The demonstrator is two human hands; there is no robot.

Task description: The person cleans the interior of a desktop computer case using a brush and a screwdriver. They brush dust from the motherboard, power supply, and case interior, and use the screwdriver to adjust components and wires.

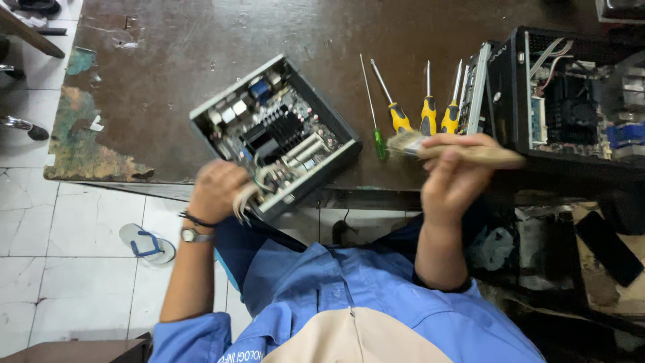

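Two bare hands work at the near edge of a worn brown table (201, 40), seen from above over a blue shirt (349, 296). Nearest on the person's left, the left hand (216, 190) — a wristwatch (191, 234) and a dark band on its wrist — is closed around the near corner of a small open computer case (275, 131), with pale cables (245, 199) bunched under its fingers. That case lies tilted on the table, its long axis running from the far left down toward the near right, the circuit board and a black finned heatsink (287, 129) exposed.

The right hand (453, 175) is raised a little farther out and is wrapped around the wooden handle of a paintbrush (463, 151). The brush lies nearly level, bristles pointing left toward the small case — so the case sits to the left of the bristle tip, near but not touching, and the left hand is the one already on it.

Beyond the brush, four screwdrivers (410, 111) lie side by side, one green-handled and three yellow. Farther right stands a larger open black computer case (571, 94). On the tiled floor at left lies a blue sandal (148, 244).
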